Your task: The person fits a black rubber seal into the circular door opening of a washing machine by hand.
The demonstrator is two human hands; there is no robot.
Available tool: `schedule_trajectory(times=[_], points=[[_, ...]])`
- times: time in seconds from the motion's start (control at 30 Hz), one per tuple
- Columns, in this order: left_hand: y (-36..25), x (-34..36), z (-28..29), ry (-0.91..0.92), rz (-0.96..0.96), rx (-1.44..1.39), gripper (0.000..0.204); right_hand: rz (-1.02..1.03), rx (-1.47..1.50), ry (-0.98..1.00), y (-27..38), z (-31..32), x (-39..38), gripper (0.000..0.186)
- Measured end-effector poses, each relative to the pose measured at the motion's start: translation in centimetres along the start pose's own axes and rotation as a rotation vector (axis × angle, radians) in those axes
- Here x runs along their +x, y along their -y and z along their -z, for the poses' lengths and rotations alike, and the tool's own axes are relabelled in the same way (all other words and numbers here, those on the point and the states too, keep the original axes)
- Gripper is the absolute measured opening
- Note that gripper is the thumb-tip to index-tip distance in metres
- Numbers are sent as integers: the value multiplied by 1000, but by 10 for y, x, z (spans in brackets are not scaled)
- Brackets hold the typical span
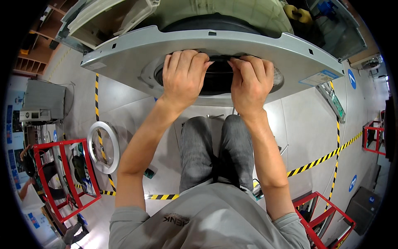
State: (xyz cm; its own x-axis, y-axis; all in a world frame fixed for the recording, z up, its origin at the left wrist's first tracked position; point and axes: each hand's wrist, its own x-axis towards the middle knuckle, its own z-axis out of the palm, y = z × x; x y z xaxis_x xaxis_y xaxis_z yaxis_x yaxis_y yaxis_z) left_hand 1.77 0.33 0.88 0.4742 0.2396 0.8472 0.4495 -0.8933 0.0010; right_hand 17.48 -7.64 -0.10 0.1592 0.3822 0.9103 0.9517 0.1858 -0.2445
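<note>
Black-and-yellow tape [315,163] crosses the grey floor [306,120]; a silver ring [115,143] lies left; at the far edge of the round opening [217,85] in the grey panel [211,42], my left hand [184,76] and right hand [252,83] are clamped on the black seal [219,58].

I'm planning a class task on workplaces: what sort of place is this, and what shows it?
Probably an appliance repair or training workshop: there's what looks like a washing machine with its insides exposed, a loose round door on the floor, and striped tape marking out areas.
</note>
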Motion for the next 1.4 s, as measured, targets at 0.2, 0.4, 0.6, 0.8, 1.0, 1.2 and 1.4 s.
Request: schedule_trajectory(times=[0.2, 0.4, 0.6, 0.8, 1.0, 1.2, 1.4], points=[[-3, 2, 1, -51, 20, -54, 22, -53, -8, 5, 4, 1, 1, 18], [-9, 6, 6, -9, 49, -56, 21, -74, -1, -20, 5, -2, 0, 18], [-10, 6, 3, -20, 98, -76, 15, -113, 30, 9, 6, 0, 1, 19], [-9, 5, 3, -54, 102, -90, 14, -120, 12, 38, 13, 3, 6, 20], [-10, 4, 0, -68, 112, -101, 15, -96, -23, 33, 12, 0, 1, 20], [-2, 2, 7, 3, 70, -88, 20, -112, -45, 18, 14, -5, -1, 20], [9, -16, 17, -73, 166, -9, 25, -131, -30, 11, 14, -4, 0, 22]])
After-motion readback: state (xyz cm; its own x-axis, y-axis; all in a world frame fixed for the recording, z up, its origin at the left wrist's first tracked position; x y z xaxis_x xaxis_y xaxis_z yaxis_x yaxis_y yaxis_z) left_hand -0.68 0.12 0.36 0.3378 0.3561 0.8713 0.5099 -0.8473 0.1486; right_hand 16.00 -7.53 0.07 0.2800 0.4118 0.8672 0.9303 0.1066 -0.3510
